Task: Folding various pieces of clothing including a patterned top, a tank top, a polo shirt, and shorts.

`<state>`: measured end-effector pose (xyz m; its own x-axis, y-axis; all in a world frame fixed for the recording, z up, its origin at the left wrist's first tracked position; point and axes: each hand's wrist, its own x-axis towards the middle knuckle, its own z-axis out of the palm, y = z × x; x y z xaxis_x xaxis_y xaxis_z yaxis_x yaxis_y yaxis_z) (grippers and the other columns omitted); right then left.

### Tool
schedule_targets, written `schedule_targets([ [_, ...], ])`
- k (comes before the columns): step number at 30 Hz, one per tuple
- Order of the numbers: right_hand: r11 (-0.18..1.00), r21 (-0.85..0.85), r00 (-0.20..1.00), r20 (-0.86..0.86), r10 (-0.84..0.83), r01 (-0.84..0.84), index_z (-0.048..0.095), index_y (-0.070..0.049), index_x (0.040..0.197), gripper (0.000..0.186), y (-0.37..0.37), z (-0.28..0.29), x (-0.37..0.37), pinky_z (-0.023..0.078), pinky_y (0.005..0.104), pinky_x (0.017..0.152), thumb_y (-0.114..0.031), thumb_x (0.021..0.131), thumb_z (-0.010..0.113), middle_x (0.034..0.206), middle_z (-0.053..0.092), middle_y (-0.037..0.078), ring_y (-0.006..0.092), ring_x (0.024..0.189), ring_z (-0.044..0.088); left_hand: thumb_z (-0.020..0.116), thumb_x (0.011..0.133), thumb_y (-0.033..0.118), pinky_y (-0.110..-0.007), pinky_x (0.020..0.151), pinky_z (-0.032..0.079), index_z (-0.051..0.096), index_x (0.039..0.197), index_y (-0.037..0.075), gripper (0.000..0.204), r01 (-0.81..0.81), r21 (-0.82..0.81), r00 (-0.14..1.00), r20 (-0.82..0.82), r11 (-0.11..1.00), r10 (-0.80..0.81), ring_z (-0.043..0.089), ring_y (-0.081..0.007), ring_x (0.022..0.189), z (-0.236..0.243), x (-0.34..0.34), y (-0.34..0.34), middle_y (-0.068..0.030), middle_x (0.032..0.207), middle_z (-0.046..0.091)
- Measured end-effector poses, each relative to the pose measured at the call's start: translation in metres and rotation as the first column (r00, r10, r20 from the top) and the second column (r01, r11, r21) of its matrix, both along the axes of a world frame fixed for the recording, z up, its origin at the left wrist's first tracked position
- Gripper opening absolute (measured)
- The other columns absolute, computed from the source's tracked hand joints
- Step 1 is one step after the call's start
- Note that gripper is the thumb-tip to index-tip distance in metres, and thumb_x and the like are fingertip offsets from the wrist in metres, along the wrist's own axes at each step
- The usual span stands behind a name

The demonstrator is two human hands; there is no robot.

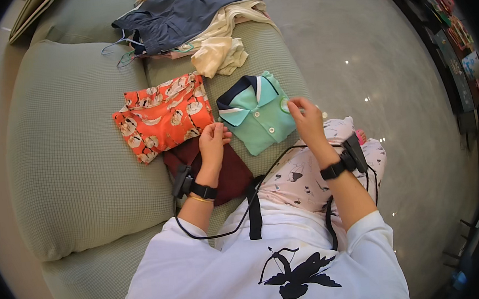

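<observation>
A mint-green polo shirt (pixel 250 140) with a navy and white collar lies folded on the sofa in front of me. My right hand (pixel 308 120) is at its right edge, fingers bent and a little apart, by a round green badge on the shirt. Near the shirt's left side, my left hand (pixel 213 143) has its fingers curled together, with nothing visible in them. An orange garment with a pale print (pixel 159 114), also folded, lies to the left of the shirt. A dark maroon folded cloth (pixel 233 175) sits below my left hand, partly hidden by it.
The grey-green sofa (pixel 80 146) carries a heap at the back: dark grey-blue clothing (pixel 182 15) over cream cloth (pixel 220 54). A black cable (pixel 245 214) links my wrist devices across my lap. On the right, beyond a grey floor (pixel 351 54), stands a dark shelf (pixel 441 46) of small items.
</observation>
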<state>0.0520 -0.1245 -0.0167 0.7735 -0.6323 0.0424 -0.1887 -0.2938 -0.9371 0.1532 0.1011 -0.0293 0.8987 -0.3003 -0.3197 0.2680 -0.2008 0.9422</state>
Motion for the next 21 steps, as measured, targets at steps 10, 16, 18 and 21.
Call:
schedule_targets([
  [10, 0.987, -0.129, 0.851, -0.525, 0.017, -0.099, 0.045, 0.001, 0.115, 0.07, -0.005, -0.036, 0.058, 0.045, 0.0385, 0.079, -0.04, 0.065, 0.071, 0.113, 0.051, 0.018, 0.0363, 0.095, 0.054, 0.069, 0.074, 0.027, -0.025, 0.069, 0.044, 0.049, 0.104, -0.008, 0.049, -0.056, 0.272, 0.992, -0.098, 0.961, 0.085, 0.054, -0.0148, 0.085, -0.033, 0.003, -0.035, -0.0119, 0.098, 0.056],
  [16, 0.873, 0.414, 0.953, -0.038, 0.301, -0.259, 0.045, 0.002, 0.116, 0.058, 0.0, -0.021, 0.03, 0.045, 0.0329, 0.08, -0.022, 0.069, 0.069, 0.106, 0.057, 0.019, 0.0271, 0.097, 0.057, 0.068, 0.071, 0.017, -0.03, 0.076, 0.043, 0.047, 0.099, -0.002, 0.04, -0.112, 0.06, 0.988, 0.113, 0.992, 0.105, 0.053, -0.0179, 0.085, -0.009, -0.004, -0.053, -0.0105, 0.092, 0.055],
  [18, 0.815, 0.529, 0.972, 0.127, 0.199, -0.236, 0.046, 0.002, 0.114, 0.052, 0.006, -0.016, 0.04, 0.045, 0.0337, 0.08, -0.016, 0.07, 0.068, 0.104, 0.058, 0.02, 0.0263, 0.094, 0.058, 0.07, 0.069, 0.016, -0.031, 0.073, 0.043, 0.044, 0.087, -0.001, 0.035, -0.144, -0.078, 0.944, 0.288, 0.986, 0.161, 0.052, -0.0181, 0.081, 0.002, 0.014, -0.051, -0.0114, 0.084, 0.054],
  [21, 0.945, 0.275, 0.981, -0.033, 0.193, -0.177, 0.043, 0.003, 0.116, 0.054, 0.008, -0.006, 0.072, 0.044, 0.0366, 0.081, -0.014, 0.071, 0.067, 0.102, 0.057, 0.02, 0.0328, 0.092, 0.057, 0.069, 0.068, 0.013, -0.035, 0.084, 0.04, 0.039, 0.107, -0.004, 0.052, -0.194, -0.005, 0.91, 0.372, 0.981, 0.182, 0.051, -0.0284, 0.095, 0.019, 0.047, -0.042, -0.0204, 0.102, 0.05],
])
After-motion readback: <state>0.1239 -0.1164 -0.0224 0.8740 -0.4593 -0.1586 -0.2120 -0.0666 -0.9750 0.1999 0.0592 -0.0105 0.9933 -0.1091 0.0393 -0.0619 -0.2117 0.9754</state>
